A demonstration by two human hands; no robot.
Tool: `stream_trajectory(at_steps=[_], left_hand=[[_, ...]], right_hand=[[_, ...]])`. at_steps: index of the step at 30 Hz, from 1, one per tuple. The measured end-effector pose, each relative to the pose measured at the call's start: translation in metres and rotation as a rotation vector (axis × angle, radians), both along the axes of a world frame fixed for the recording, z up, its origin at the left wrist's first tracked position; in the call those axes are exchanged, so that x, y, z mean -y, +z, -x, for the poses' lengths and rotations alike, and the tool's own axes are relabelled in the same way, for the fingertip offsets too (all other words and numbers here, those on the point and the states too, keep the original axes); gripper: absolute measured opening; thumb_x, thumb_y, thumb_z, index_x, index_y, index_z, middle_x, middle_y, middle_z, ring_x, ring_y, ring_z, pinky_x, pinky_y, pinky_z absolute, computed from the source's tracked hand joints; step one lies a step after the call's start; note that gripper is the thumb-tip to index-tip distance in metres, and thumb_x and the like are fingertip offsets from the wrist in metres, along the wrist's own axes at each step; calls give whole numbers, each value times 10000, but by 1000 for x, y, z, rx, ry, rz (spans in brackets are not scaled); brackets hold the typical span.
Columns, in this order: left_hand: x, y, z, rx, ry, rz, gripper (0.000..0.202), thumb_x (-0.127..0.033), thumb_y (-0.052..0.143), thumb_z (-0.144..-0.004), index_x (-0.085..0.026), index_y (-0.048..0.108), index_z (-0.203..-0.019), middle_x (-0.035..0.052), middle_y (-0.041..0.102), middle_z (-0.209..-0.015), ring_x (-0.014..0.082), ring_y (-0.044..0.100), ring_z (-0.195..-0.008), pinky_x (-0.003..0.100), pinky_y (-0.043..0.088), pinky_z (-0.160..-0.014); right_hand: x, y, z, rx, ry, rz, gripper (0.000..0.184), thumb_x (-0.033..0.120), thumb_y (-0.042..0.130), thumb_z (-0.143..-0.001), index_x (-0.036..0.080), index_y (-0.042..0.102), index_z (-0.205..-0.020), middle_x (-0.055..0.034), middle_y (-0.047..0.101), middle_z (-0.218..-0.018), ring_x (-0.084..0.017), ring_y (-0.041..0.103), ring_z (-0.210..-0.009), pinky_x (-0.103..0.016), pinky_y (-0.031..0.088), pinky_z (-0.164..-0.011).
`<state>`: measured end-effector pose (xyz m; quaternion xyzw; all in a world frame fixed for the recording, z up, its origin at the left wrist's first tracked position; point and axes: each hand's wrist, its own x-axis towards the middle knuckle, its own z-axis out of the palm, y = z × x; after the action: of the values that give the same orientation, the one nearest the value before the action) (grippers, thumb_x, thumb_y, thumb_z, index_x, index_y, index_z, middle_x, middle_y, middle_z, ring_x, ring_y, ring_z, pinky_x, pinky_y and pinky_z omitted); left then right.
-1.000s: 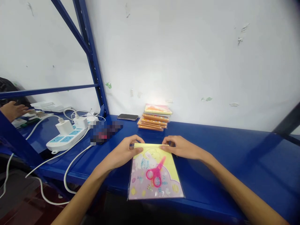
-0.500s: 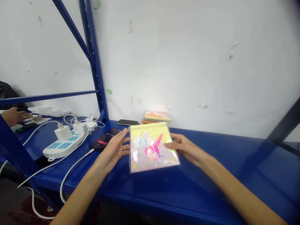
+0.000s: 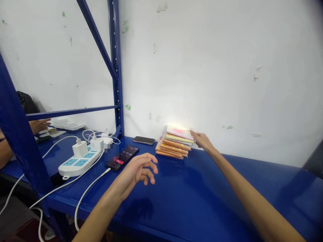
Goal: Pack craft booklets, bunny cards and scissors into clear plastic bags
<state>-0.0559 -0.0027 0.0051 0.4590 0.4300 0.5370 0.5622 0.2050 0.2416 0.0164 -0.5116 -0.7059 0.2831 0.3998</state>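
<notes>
Three hands show: the person's own left hand (image 3: 136,171) and right hand (image 3: 202,141), plus one co-worker's hand (image 3: 39,125) at the far side. There is one stack of flat packets (image 3: 174,143), at least five high, though the exact number is hard to tell from the edges. One worktop (image 3: 227,188) carries two phones: one dark phone (image 3: 143,140) and one lit phone (image 3: 122,158). One power strip (image 3: 78,163) holds two white charger blocks (image 3: 80,149) — a third white block (image 3: 108,141) is partly blurred — and several white cables (image 3: 87,186) run about, too looped to count.
</notes>
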Motion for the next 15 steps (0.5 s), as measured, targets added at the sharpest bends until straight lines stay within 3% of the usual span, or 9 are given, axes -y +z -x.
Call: stream_trajectory(at_steps=[4, 8, 12, 15], left_hand=[[-4, -4, -3, -113, 7, -11, 282, -453, 631, -839, -181, 614, -910, 26, 684, -734, 127, 651, -508, 177, 392, -419], [-7, -8, -8, -171, 6, 23, 302, -477, 622, -820, -184, 613, -892, 22, 682, -713, 130, 647, -487, 183, 383, -411], [-6, -13, -18, -299, -2, 36, 296, -468, 575, -848, -181, 623, -906, 21, 689, -714, 131, 648, -490, 188, 391, -419], [-9, -25, -32, -421, 4, 23, 253, -415, 550, -840, -178, 626, -885, 20, 678, -680, 148, 634, -463, 208, 388, -402]], right_hand=[[4, -18, -11, 71, 83, 10, 739, 694, 290, -992, 104, 665, -1229, -183, 726, -1176, -219, 722, -832, -278, 515, -578], [14, -29, -25, 196, 131, -12, 818, 620, 39, -1037, 97, 516, -1447, -195, 684, -1315, -245, 726, -1048, -321, 581, -752], [27, -48, -51, 425, 75, -128, 642, 555, 204, -1056, 153, 591, -1372, -191, 682, -1305, -336, 625, -1212, -462, 466, -1024], [30, -63, -75, 599, 62, -181, 547, 505, 315, -1044, 151, 662, -1279, -195, 700, -1233, -365, 588, -1223, -496, 375, -1096]])
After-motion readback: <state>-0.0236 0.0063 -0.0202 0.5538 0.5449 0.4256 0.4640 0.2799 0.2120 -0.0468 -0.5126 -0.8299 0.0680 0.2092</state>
